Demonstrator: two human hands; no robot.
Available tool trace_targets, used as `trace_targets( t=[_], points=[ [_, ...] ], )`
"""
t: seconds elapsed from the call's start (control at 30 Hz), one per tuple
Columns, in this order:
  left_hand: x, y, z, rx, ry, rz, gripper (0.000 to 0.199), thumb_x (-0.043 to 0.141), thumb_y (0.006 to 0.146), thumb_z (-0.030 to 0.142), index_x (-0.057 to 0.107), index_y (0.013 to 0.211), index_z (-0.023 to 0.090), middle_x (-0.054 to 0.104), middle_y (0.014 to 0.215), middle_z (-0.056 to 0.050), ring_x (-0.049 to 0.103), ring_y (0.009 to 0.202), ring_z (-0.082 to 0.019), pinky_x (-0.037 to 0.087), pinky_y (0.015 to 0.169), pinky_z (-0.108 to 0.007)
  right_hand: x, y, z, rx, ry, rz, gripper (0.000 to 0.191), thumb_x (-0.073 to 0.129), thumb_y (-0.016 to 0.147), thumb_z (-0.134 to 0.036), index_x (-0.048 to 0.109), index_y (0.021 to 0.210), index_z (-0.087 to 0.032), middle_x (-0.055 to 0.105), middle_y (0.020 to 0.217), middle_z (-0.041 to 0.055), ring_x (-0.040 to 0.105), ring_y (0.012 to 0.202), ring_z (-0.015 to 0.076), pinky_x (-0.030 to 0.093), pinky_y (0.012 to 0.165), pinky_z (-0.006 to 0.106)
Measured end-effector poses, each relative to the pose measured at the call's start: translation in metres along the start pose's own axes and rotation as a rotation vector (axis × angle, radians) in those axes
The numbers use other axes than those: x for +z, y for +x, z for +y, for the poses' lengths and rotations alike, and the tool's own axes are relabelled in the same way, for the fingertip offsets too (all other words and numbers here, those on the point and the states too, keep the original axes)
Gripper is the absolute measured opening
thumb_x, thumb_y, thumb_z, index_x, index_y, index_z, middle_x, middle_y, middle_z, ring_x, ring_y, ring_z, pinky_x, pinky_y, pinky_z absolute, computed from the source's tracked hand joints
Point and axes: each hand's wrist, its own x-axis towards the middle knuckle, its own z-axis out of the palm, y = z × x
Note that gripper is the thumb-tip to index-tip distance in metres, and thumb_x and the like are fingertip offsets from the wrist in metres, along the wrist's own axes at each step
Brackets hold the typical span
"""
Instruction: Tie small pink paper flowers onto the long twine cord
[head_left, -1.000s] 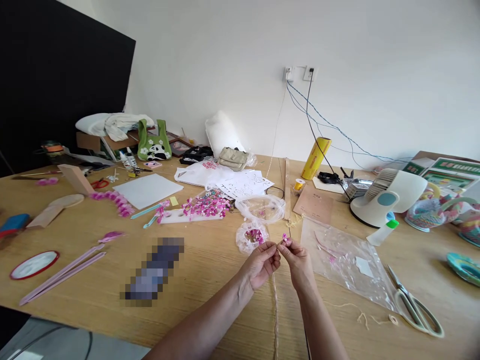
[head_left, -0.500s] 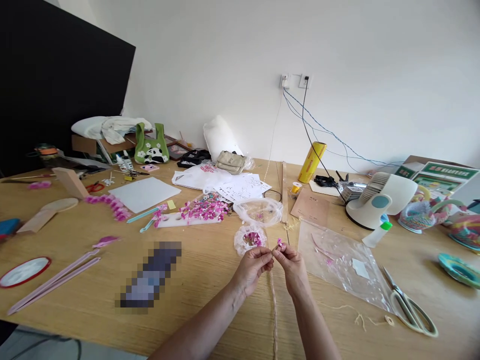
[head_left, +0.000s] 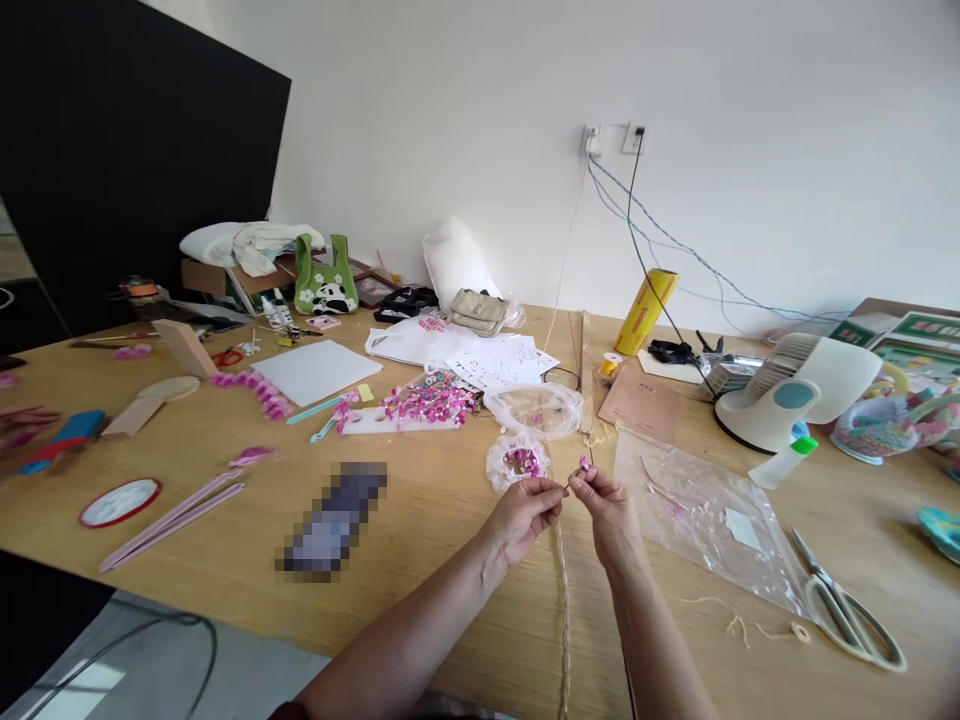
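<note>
A person's two bare hands meet over a light wood-grained counter [head_left: 442, 490], pinching a small magenta-pink flower with a thin stem [head_left: 583, 463] between them. The right hand [head_left: 611, 510] has thumb and fingers closed just below the bloom, which shows above the fingertips, while the left hand [head_left: 525, 520] is clamped on the stem's other end, its fingertips just beside those of the right. Just beyond the left hand sits a round, crumpled clear plastic bag [head_left: 496, 472] holding more magenta blooms, and a pale braided cord [head_left: 564, 600] runs below the hands toward the near edge. To the right lies a large flat clear plastic bag [head_left: 705, 545], with a pair of pale-handled metal scissors [head_left: 847, 610] at its near corner. Farther back, a heap of pink-and-magenta flowers [head_left: 439, 398] rests on a long white block [head_left: 367, 422]; a white electric desk fan [head_left: 802, 385] and a leaning yellow cylindrical roll [head_left: 646, 312] stand at right. At the far left edge, another person's hand [head_left: 26, 428], blurred, appears near a blue-and-red block [head_left: 67, 440]; its grip cannot be made out.
</note>
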Motion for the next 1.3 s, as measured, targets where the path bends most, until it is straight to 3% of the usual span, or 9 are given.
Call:
trace_targets(
  t=[0.23, 0.4, 0.5, 0.6, 0.8, 1.1, 1.3],
  points=[
    [-0.001, -0.008, 0.003, 0.002, 0.053, -0.011, 0.024, 0.071, 0.065, 0.03, 0.058, 0.077, 0.013, 0.054, 0.069, 0.0, 0.048, 0.061, -0.006, 0.036, 0.058, -0.018, -0.005, 0.003, -0.008, -0.007, 0.016, 0.034, 0.019, 0.07, 0.064, -0.031, 0.057, 0.058, -0.018, 0.046, 0.058, -0.0038, 0.039, 0.059, 0.0103, 0.033, 0.061, 0.024],
    [0.006, -0.01, 0.008, 0.205, 0.247, 0.031, 0.026, 0.061, 0.074, 0.035, 0.054, 0.09, 0.016, 0.058, 0.084, -0.005, 0.056, 0.078, -0.012, 0.041, 0.065, -0.022, -0.005, 0.002, -0.01, -0.006, 0.023, 0.052, 0.018, 0.07, 0.064, -0.03, 0.057, 0.057, -0.019, 0.047, 0.057, -0.0038, 0.04, 0.057, 0.0098, 0.034, 0.061, 0.025],
    [0.012, -0.004, 0.006, 0.332, 0.413, 0.023, 0.028, 0.064, 0.072, 0.033, 0.053, 0.091, 0.016, 0.058, 0.087, -0.005, 0.056, 0.084, -0.014, 0.042, 0.072, -0.025, -0.001, 0.001, -0.01, -0.016, 0.013, 0.064, 0.017, 0.071, 0.062, -0.03, 0.058, 0.057, -0.019, 0.051, 0.058, -0.0033, 0.045, 0.059, 0.0109, 0.037, 0.063, 0.026],
    [0.016, 0.004, 0.0, 0.395, 0.475, 0.018, 0.029, 0.068, 0.068, 0.031, 0.052, 0.088, 0.016, 0.057, 0.081, -0.003, 0.055, 0.079, -0.013, 0.042, 0.072, -0.025, 0.002, -0.001, -0.009, -0.015, -0.005, 0.082, 0.018, 0.071, 0.06, -0.031, 0.058, 0.059, -0.019, 0.054, 0.058, -0.0024, 0.048, 0.059, 0.0123, 0.039, 0.063, 0.027],
    [0.018, 0.01, -0.006, 0.387, 0.422, 0.029, 0.025, 0.068, 0.067, 0.033, 0.055, 0.076, 0.015, 0.053, 0.07, 0.0, 0.049, 0.066, -0.01, 0.039, 0.064, -0.022, 0.003, -0.005, -0.01, -0.022, -0.01, 0.108, 0.019, 0.071, 0.06, -0.031, 0.057, 0.057, -0.018, 0.051, 0.058, -0.003, 0.046, 0.059, 0.0112, 0.038, 0.061, 0.026],
    [0.018, 0.006, -0.002, 0.594, 0.576, 0.206, 0.019, 0.065, 0.069, 0.035, 0.064, 0.063, 0.017, 0.052, 0.062, -0.001, 0.045, 0.064, -0.012, 0.034, 0.064, -0.024, 0.013, -0.011, 0.002, -0.133, -0.008, 0.26, 0.022, 0.071, 0.06, -0.032, 0.054, 0.061, -0.019, 0.051, 0.062, -0.0023, 0.045, 0.062, 0.0125, 0.039, 0.063, 0.027],
    [0.012, 0.009, -0.007, 0.556, 0.612, 0.173, 0.023, 0.064, 0.07, 0.036, 0.061, 0.06, 0.015, 0.048, 0.058, 0.0, 0.042, 0.059, -0.011, 0.032, 0.059, -0.023, 0.013, -0.012, 0.012, -0.141, 0.024, 0.287, 0.018, 0.07, 0.062, -0.03, 0.056, 0.063, -0.019, 0.051, 0.062, -0.0032, 0.046, 0.063, 0.012, 0.039, 0.062, 0.026]
  ],
)
